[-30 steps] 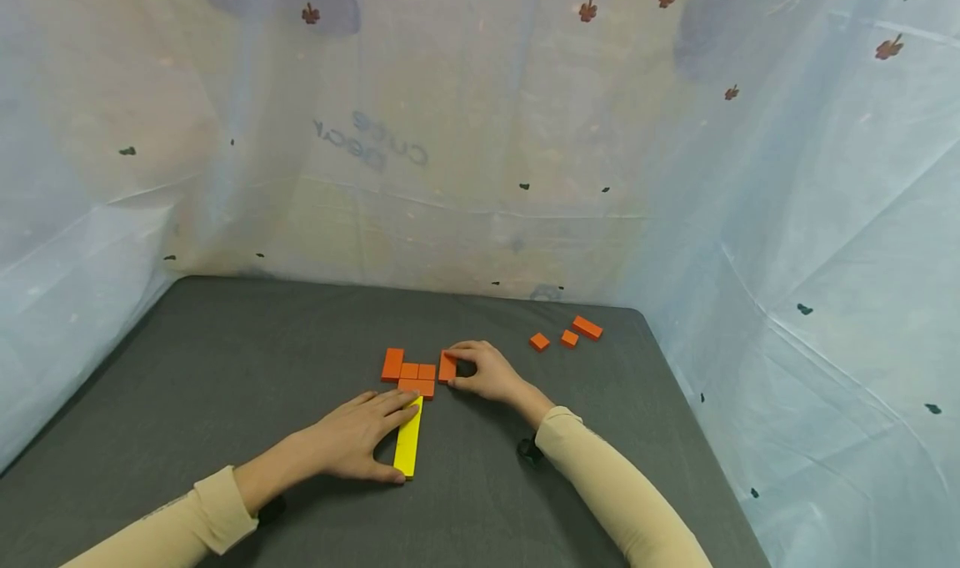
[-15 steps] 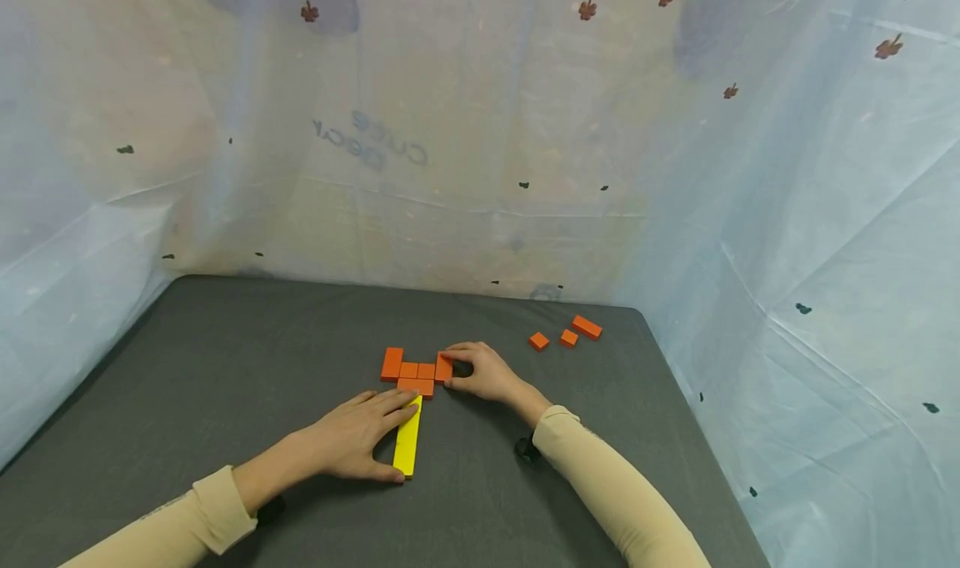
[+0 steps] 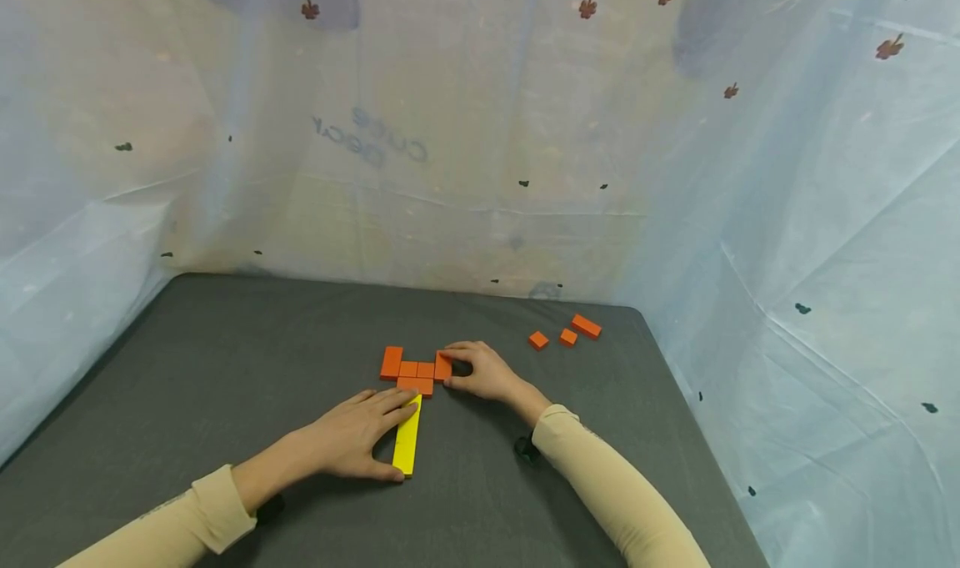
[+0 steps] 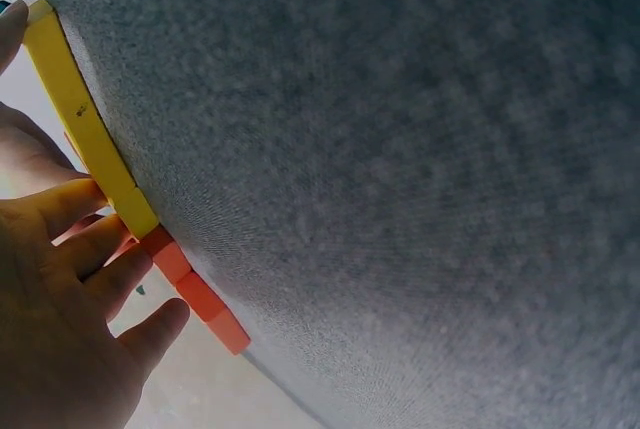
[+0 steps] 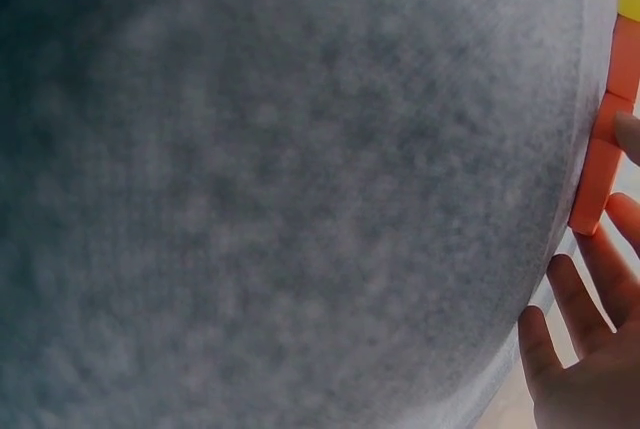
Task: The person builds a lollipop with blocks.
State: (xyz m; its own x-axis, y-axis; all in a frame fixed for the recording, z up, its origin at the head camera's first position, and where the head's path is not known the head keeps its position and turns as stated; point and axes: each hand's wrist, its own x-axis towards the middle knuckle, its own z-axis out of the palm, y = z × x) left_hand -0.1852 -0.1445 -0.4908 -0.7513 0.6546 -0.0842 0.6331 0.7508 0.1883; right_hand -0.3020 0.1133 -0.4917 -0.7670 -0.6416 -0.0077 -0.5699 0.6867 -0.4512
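My left hand (image 3: 356, 434) lies beside a long yellow strip of blocks (image 3: 407, 441), fingertips at its far end and thumb at its near end. A seam crosses the yellow near its far end in the left wrist view. Just beyond it, flat orange blocks form a group: a crosswise block (image 3: 416, 387), two small square blocks (image 3: 417, 369) behind that, and an upright-lying block (image 3: 392, 363) on the left. My right hand (image 3: 483, 373) pinches the group's right-hand orange block (image 3: 443, 365) between thumb and forefinger. That block touches the right small square.
Toward the back right of the dark grey table (image 3: 247, 343) lie two small orange blocks (image 3: 538, 340) and a longer orange block (image 3: 587, 326). A pale plastic sheet (image 3: 450, 134) hangs behind the table and along its sides.
My right hand has slid its orange block left, closing the gap to the small squares. During the last half second it has stayed there. The left hand has not moved.
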